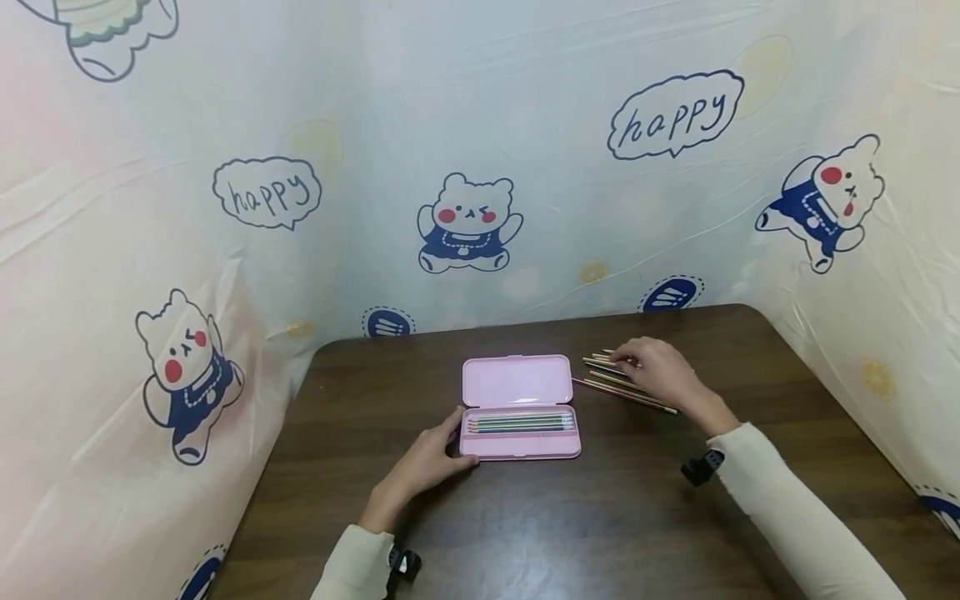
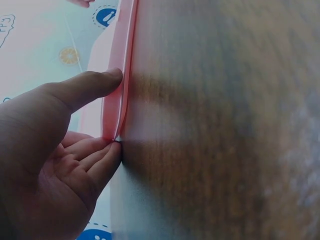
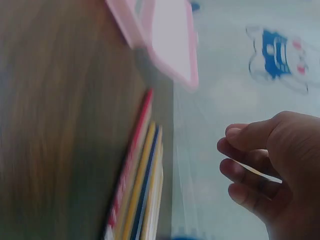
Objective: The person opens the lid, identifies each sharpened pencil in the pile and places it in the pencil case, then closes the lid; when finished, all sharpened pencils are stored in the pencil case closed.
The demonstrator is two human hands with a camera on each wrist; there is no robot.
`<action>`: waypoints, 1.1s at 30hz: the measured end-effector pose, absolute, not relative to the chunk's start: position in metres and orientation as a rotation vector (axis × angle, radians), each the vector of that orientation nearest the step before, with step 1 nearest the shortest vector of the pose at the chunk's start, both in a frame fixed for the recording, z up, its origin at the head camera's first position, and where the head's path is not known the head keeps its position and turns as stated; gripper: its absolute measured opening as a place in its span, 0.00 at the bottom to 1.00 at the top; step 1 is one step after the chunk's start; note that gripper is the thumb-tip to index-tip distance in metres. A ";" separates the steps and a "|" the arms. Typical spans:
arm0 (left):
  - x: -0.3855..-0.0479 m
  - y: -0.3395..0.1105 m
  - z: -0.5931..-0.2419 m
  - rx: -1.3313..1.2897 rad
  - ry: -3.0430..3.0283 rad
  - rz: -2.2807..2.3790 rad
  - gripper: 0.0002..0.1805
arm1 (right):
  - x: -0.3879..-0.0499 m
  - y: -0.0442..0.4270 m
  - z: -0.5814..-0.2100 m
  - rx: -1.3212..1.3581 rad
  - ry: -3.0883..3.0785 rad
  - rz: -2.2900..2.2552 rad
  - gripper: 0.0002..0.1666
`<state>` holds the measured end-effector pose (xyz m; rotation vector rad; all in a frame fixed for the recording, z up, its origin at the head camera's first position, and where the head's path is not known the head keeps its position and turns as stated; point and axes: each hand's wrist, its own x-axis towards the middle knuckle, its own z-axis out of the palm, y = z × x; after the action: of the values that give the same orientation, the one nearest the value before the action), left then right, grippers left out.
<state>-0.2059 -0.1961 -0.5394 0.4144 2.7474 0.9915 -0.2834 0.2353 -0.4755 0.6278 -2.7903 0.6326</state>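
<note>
A pink pencil case (image 1: 521,447) lies with its lid (image 1: 517,381) raised back. Several striped pencils (image 1: 517,424) rest side by side in its far compartment. My left hand (image 1: 429,457) holds the case's left end, thumb on the near wall and fingertips around the corner, as the left wrist view shows. To the right of the case, loose pencils (image 1: 626,395) in red, yellow and dark blue are spread on the table. Over them hovers my right hand (image 1: 660,369). In the right wrist view its fingers (image 3: 250,172) are loosely bent, with nothing visible between them, apart from the blurred pencils.
The dark wooden table (image 1: 517,525) has its back edge just behind the case and loose pencils. A pale cloth (image 1: 465,108) with bear drawings hangs behind it and at both sides. Small dark cameras (image 1: 703,467) sit on both wrists.
</note>
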 end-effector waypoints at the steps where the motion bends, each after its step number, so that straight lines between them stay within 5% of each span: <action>1: -0.206 -0.196 -0.539 0.415 2.748 0.992 0.53 | -0.285 0.244 -0.474 0.615 -2.795 0.630 0.09; 14: -0.206 -0.195 -0.538 0.427 2.741 1.004 0.54 | -0.303 0.319 -0.484 0.471 -2.961 0.679 0.11; 33: -0.203 -0.196 -0.536 0.428 2.731 1.016 0.53 | -0.310 0.335 -0.523 0.389 -3.050 0.639 0.10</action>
<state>-0.2034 -0.1964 -0.5364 0.4283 2.7309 1.0162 -0.3095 0.3346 -0.5228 0.3887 -3.0502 0.6392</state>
